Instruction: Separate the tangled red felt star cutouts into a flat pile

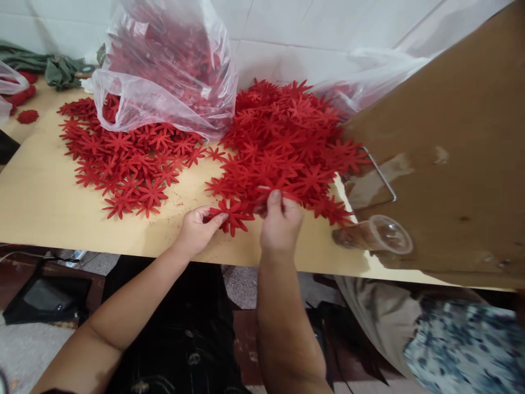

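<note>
My left hand pinches a red flower-shaped cutout between thumb and fingers, just above the table's front edge. Its narrow petals spread out toward my right hand. That hand is closed, thumb on top, around a thin red thing with a paler end pointing left; its kind is not clear. Right behind my hands rises a large heap of red flower cutouts. A second, flatter heap of the same cutouts lies to the left.
A clear plastic bag full of red pieces stands on the left heap. A clear plastic cup lies at the right, beside a tall brown board. A person's patterned clothing shows at lower right. Green cloth lies back left.
</note>
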`<state>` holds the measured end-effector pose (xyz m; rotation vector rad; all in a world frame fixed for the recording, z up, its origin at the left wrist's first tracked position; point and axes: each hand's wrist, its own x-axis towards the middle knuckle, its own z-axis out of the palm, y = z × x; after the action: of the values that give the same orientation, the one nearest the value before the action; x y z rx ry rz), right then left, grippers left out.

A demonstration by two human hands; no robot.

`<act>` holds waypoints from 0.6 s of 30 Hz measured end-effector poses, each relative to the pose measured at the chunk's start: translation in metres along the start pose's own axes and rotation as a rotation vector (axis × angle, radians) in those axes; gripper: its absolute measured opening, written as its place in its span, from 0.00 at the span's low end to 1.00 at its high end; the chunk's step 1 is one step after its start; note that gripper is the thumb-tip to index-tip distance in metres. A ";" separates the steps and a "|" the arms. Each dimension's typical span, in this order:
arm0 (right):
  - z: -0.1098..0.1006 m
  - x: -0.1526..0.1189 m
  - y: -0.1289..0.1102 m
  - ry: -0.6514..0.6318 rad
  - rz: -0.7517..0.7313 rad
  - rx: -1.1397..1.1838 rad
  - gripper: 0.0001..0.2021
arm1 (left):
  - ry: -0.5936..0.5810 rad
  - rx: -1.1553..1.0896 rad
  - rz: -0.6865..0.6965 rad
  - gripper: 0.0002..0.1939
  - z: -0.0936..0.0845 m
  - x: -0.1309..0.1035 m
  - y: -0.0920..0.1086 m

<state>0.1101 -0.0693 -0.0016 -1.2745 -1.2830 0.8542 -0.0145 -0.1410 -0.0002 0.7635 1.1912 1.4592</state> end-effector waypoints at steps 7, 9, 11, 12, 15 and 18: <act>-0.027 0.041 0.003 0.069 -0.251 -0.391 0.34 | 0.007 -0.035 -0.001 0.12 0.000 0.002 -0.001; -0.027 0.028 -0.004 0.080 -0.281 -0.428 0.32 | 0.009 -0.056 -0.004 0.13 0.001 0.002 -0.001; -0.022 0.006 -0.011 -0.075 -0.208 -0.311 0.23 | 0.006 -0.075 -0.005 0.13 0.001 0.002 0.000; -0.018 -0.004 -0.013 -0.207 -0.140 -0.215 0.20 | 0.009 -0.081 -0.007 0.13 0.001 0.002 0.000; -0.007 -0.027 -0.015 -0.494 0.040 0.057 0.18 | 0.035 -0.102 -0.004 0.12 0.001 0.003 0.001; -0.006 -0.032 -0.014 -0.542 0.100 0.190 0.19 | 0.032 -0.125 0.001 0.12 0.001 0.003 0.002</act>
<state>0.1080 -0.1038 0.0066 -0.9927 -1.5167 1.4251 -0.0155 -0.1379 0.0015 0.6574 1.1125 1.5360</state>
